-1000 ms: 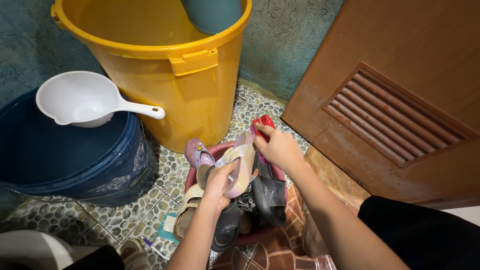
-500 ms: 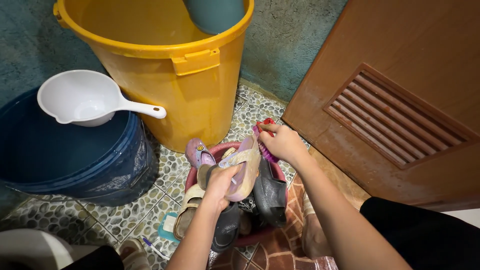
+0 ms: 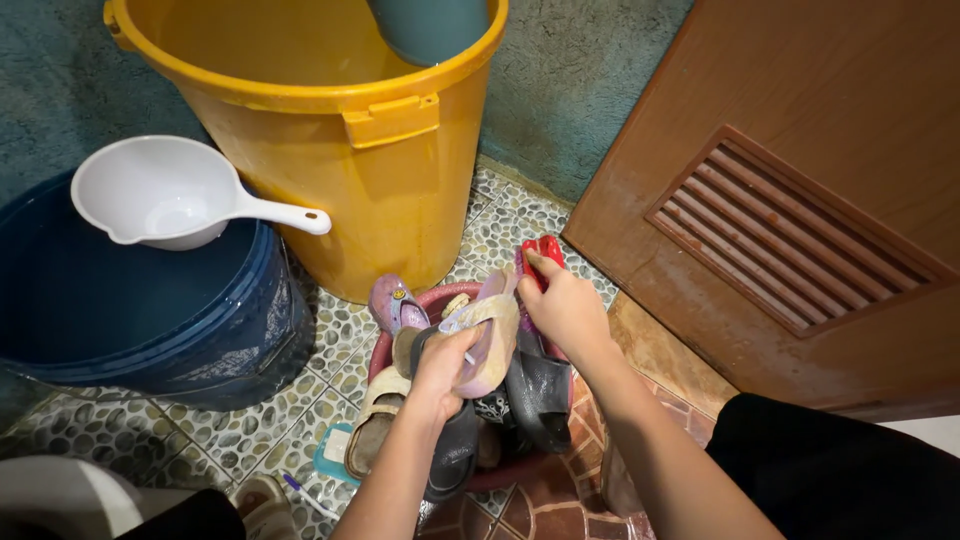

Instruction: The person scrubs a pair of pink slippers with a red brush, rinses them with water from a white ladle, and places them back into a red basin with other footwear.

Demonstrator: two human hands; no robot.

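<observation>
Now, line by line:

Left hand: the left hand (image 3: 440,365), low centre of the frame, was clenched around a pale sandal (image 3: 487,335), holding it tilted above the basin.

Right hand: the right hand (image 3: 566,308), just right of centre, gripped a red brush (image 3: 545,256) with pink bristles; the bristles pressed against the sandal's upper edge.

Sandal: it was in the air, touching the brush, over the other footwear and not resting in the pile.

Basin: a reddish basin (image 3: 385,348) sat on the pebble-tile floor (image 3: 300,420) at lower centre, crowded with a black slipper (image 3: 540,395), a purple child's shoe (image 3: 395,303) and a tan sandal (image 3: 372,425).

Buckets: a yellow bucket (image 3: 330,150) filled the upper centre; a blue tub (image 3: 150,310) of water stood at left with a white dipper (image 3: 170,195) floating or resting on it, I could not tell which.

Door: a brown door (image 3: 800,180) with a vent took up the right side.

Floor items: a small teal soap dish (image 3: 335,452) lay near the basin's lower left.

Risk: the sandal was pinched at one end only, so hard brush strokes could twist it out of the wet fingers and drop it into the pile.

Risk: the brush worked close to the left thumb, so a slip could scrape it.
</observation>
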